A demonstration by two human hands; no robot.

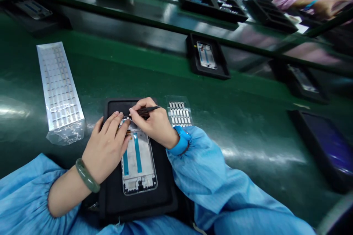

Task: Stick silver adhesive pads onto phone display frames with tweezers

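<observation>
A phone frame [145,150] with blue strips lies on a black foam tray [162,191] in front of me. My left hand [106,143] rests over the frame's upper left side, fingers stretched out and fingertips near its top edge. Black tweezers [150,109] are pinched in my right hand [154,125], which is above the top of the frame. The tips of the tweezers and the spot they work on are hidden by my fingers. Just right of my right hand is a clear sheet of small white-and-dark parts [179,112].
A long sheet of stickers [59,84] in clear film lies at left. Black trays with phone frames stand farther back, one tray [208,57] beyond my hands. A tray with a dark blue panel [328,143] is at right. Co-workers' arms [317,5] show beyond a shelf.
</observation>
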